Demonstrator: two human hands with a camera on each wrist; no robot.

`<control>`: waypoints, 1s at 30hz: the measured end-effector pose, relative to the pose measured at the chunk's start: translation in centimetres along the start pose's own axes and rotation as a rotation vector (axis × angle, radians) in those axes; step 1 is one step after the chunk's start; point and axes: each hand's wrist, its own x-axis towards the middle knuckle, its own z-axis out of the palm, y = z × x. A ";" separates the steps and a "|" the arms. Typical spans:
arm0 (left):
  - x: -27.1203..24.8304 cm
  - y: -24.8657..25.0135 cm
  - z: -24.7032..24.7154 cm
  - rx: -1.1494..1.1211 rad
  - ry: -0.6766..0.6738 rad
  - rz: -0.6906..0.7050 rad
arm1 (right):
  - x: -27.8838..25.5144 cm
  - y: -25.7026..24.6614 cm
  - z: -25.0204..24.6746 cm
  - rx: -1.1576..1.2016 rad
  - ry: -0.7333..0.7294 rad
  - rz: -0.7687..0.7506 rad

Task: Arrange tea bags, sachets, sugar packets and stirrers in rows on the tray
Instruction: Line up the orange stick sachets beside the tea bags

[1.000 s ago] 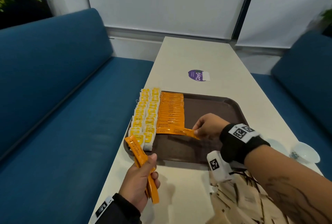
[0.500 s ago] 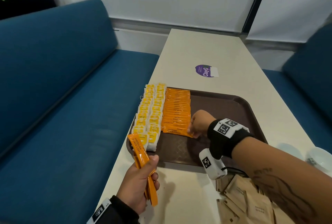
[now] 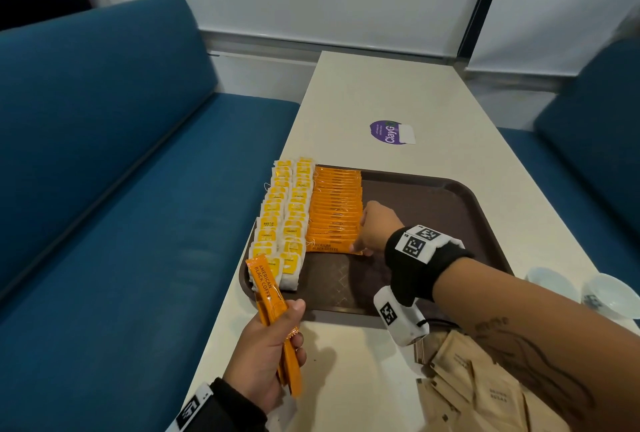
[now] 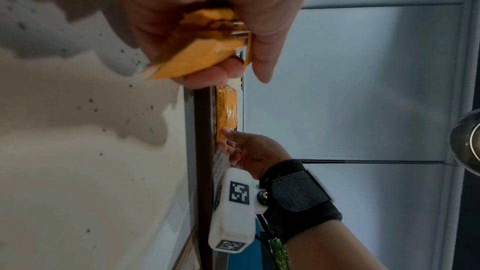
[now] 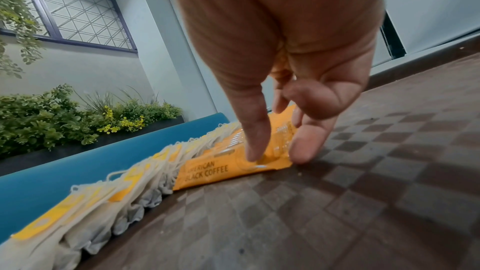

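Right now the person's right hand point(image 3: 379, 225) is reaching over the brown tray point(image 3: 460, 199) and pressing down on the nearest orange sachet point(image 5: 233, 166), the one at the close end of the row of sachets point(image 3: 336, 210). From the right wrist view, one straight finger is pushing into the top face of that sachet near its end, while the thumb point(image 5: 310, 141) is sitting just beside the sachet's end edge, touching it; the other fingers are hanging loosely bent above. So the sachet is lying flat under the fingertip and against the thumb, not lifted. Its printed end is pointing away from the fingers toward the tea bags point(image 3: 282, 220), which are standing in two overlapping rows just past the sachets, at the tray's edge.

The left hand point(image 3: 266, 348) is hovering over the white table point(image 3: 388, 92) near the tray's near corner, fingers curled tightly around a small bunch of spare sachets point(image 3: 273, 307). Those are sticking out both ways from the fist: the printed ends upward past the thumb, the other ends below the little finger.

Just under the right forearm, brown sugar packets point(image 3: 485, 386) are lying in a loose heap on the table, well apart from both sets of fingers.
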 end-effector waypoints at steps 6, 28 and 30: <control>0.1 -0.1 -0.2 -0.006 0.008 -0.022 | -0.3 0.0 -0.2 0.009 -0.028 0.015; -0.8 0.2 -0.3 0.079 -0.050 0.013 | -2.1 1.1 -1.0 0.178 0.065 -0.092; -0.9 0.3 -0.2 0.125 -0.072 0.016 | -4.4 0.9 -1.2 0.272 0.083 -0.202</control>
